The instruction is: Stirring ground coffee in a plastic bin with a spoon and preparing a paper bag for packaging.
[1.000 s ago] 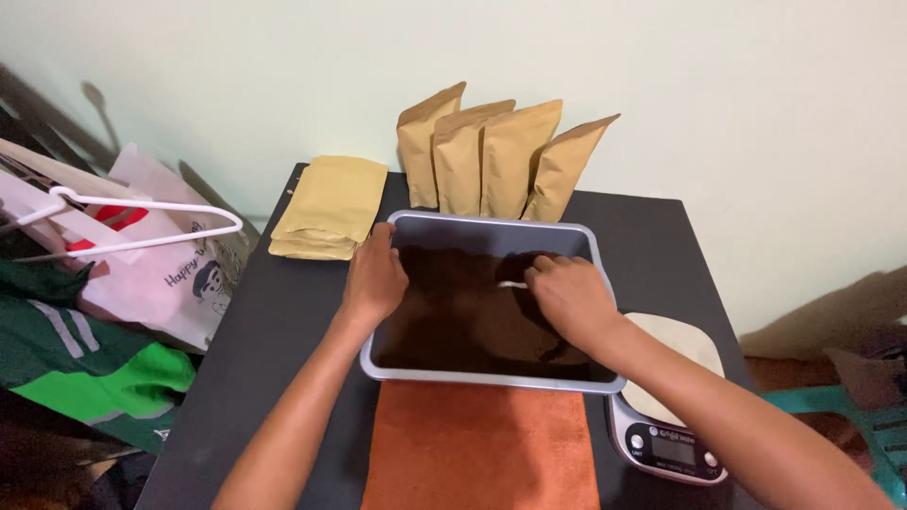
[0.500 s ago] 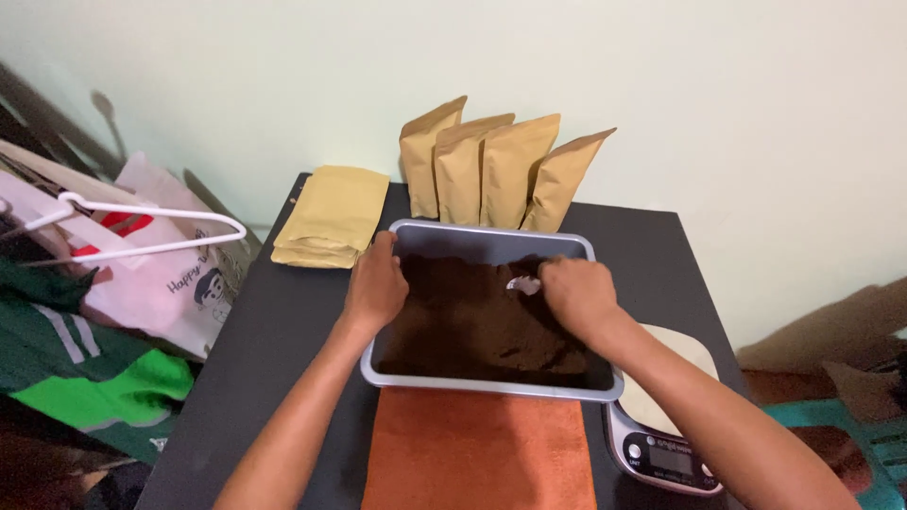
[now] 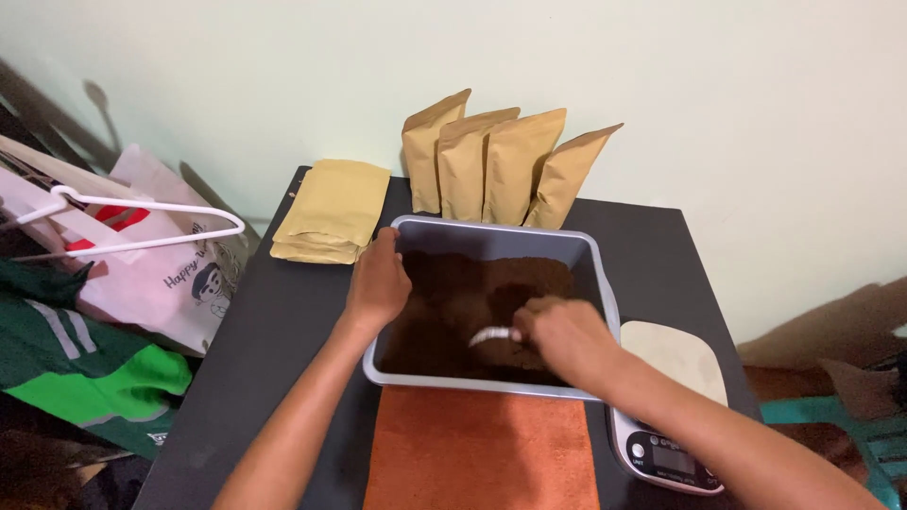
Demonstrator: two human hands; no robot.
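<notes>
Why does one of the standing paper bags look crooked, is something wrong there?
The rightmost standing pouch leans sideways against its neighbours while the other three stand straighter. No brown powder shows outside the grey tray, and nothing looks torn or spilled.

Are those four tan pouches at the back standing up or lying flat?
Standing up: the four pouches stand in a row against the wall behind the tray.
</notes>
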